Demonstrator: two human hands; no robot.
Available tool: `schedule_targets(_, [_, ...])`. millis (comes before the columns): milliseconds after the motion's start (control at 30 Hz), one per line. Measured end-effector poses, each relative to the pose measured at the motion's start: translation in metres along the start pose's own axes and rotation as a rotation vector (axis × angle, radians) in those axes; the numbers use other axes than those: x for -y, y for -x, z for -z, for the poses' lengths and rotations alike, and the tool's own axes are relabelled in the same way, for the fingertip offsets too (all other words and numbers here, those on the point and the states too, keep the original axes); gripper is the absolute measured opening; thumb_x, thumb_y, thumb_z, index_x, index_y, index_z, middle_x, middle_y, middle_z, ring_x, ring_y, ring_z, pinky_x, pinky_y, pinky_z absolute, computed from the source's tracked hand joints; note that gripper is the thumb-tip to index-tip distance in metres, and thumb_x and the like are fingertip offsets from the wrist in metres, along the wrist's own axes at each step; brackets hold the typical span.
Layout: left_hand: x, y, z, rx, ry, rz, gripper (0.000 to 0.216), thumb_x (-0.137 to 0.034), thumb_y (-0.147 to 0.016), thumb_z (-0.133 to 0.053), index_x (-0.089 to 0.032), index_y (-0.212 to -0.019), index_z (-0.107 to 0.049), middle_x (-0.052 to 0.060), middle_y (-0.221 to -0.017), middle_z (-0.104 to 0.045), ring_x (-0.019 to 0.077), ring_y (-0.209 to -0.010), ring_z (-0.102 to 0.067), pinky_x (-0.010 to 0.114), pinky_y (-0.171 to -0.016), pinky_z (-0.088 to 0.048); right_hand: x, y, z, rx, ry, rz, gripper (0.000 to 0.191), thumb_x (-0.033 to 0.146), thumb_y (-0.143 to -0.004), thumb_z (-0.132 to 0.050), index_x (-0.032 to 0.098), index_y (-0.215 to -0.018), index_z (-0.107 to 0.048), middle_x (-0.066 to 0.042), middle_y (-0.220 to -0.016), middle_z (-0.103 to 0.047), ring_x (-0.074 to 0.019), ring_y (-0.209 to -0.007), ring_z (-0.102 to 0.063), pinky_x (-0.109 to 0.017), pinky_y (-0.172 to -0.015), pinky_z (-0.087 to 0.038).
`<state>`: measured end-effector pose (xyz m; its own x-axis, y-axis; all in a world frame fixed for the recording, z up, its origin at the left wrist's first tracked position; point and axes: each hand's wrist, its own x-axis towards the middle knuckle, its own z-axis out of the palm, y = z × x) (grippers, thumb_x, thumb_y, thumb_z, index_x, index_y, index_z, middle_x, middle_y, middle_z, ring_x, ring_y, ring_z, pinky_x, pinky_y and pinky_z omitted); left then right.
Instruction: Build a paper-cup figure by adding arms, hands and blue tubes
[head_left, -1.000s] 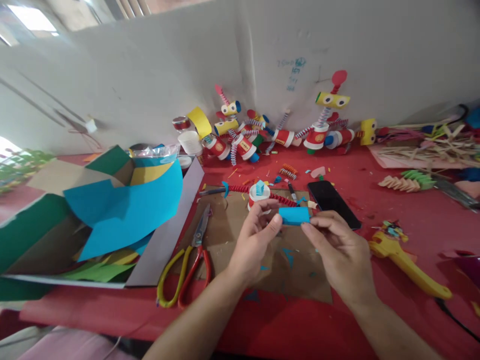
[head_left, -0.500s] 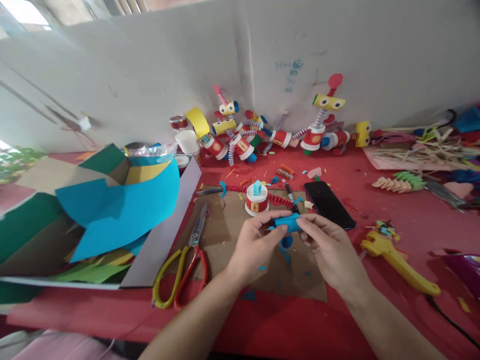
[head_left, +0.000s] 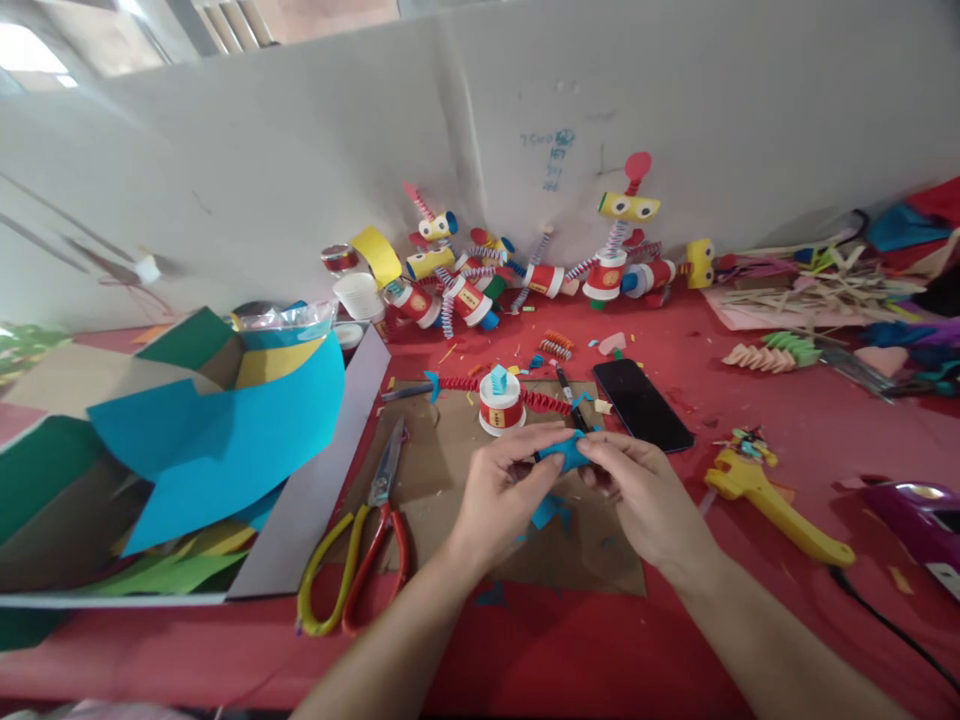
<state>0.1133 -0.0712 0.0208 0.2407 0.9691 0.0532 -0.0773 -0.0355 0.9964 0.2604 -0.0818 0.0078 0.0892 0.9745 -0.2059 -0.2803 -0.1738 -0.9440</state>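
Note:
Between my two hands is a small rolled piece of blue paper [head_left: 564, 455], held over the brown cardboard [head_left: 442, 500]. My left hand [head_left: 501, 490] pinches its left end with thumb and fingers. The thumb and fingers of my right hand [head_left: 637, 490] close on its right end. Just beyond them stands a red and white paper cup [head_left: 502, 408] with folded red paper arms [head_left: 459, 383] and a light blue folded strip [head_left: 499, 379] on top. Blue paper scraps [head_left: 546, 512] lie on the cardboard below my hands.
Large scissors [head_left: 375, 530] lie to the left, beside a box [head_left: 300, 530] of coloured paper. A black phone [head_left: 643, 405] and a yellow glue gun [head_left: 780, 510] are on the right. Several paper-cup figures [head_left: 469, 302] line the wall at the back. Thin strips [head_left: 810, 295] are piled at far right.
The view has shifted slightly, so most things appear further left. Both hands still grip the blue paper roll, with my fingers slightly moved on it.

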Motion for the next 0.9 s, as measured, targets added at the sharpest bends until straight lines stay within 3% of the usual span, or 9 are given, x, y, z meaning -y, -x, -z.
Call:
schedule_targets(167, [0.0025, -0.0004, 0.0029, 0.024, -0.216, -0.181, 0.025, -0.018, -0.083, -0.063, -0.029, -0.102, -0.076, 0.006, -0.111, -0.073, 0.0255, -0.112, -0.064, 0.044, -0.102, -0.047, -0.0002, -0.0028, 0.0008, -0.001, -0.050, -0.065, 0.024, 0.036, -0.066, -0.073, 0.018, -0.056, -0.062, 0.003, -0.049, -0.050, -0.0097, -0.050, -0.042, -0.023, -0.046, -0.029])
schedule_targets(367, [0.0008, 0.0007, 0.0026, 0.016, -0.267, -0.163, 0.025, -0.018, -0.083, -0.063, -0.029, -0.102, -0.076, 0.005, -0.116, -0.072, 0.0255, -0.113, -0.064, 0.045, -0.102, -0.048, -0.0032, -0.0046, 0.0014, 0.018, -0.169, -0.086, 0.022, 0.036, -0.065, -0.076, 0.019, -0.059, -0.064, 0.003, -0.055, -0.053, -0.0109, -0.054, -0.046, -0.024, -0.050, -0.037])
schedule_targets(567, [0.0002, 0.0028, 0.0012, 0.034, -0.221, -0.153, 0.026, -0.017, -0.082, -0.064, -0.029, -0.102, -0.076, 0.005, -0.120, -0.070, 0.0250, -0.116, -0.061, 0.042, -0.106, -0.044, -0.0045, -0.0033, 0.0018, 0.034, -0.164, -0.075, 0.025, 0.041, -0.069, -0.076, 0.019, -0.064, -0.065, 0.004, -0.056, -0.052, -0.0106, -0.055, -0.044, -0.024, -0.052, -0.035])
schedule_targets(700, [0.0005, 0.0009, 0.0012, -0.087, -0.082, -0.104, 0.025, -0.020, -0.079, -0.068, -0.025, -0.103, -0.072, 0.007, -0.124, -0.063, 0.0244, -0.113, -0.059, 0.035, -0.090, -0.051, -0.0060, -0.0012, 0.0052, -0.006, 0.044, 0.062, 0.027, 0.043, -0.079, -0.068, 0.019, -0.068, -0.062, 0.005, -0.058, -0.047, -0.0103, -0.057, -0.040, -0.024, -0.052, -0.030])
schedule_targets(800, [-0.0005, -0.0031, 0.0036, -0.181, -0.076, -0.081, 0.007, -0.026, -0.080, -0.069, -0.020, -0.078, -0.072, 0.007, -0.108, -0.060, 0.0222, -0.106, -0.056, 0.032, -0.089, -0.047, -0.0042, 0.0015, 0.0070, -0.057, 0.252, 0.209, 0.026, 0.043, -0.086, -0.060, 0.020, -0.072, -0.061, 0.005, -0.060, -0.044, -0.0106, -0.057, -0.036, -0.024, -0.052, -0.028])
schedule_targets(900, [-0.0017, -0.0063, 0.0059, -0.161, -0.076, 0.013, 0.023, -0.032, -0.081, -0.067, -0.017, -0.064, -0.071, 0.007, -0.101, -0.057, 0.0217, -0.102, -0.055, 0.033, -0.090, -0.043, -0.0006, 0.0044, 0.0060, -0.035, 0.356, 0.305, 0.026, 0.039, -0.090, -0.055, 0.021, -0.072, -0.058, 0.005, -0.061, -0.040, -0.0106, -0.057, -0.034, -0.024, -0.052, -0.029])
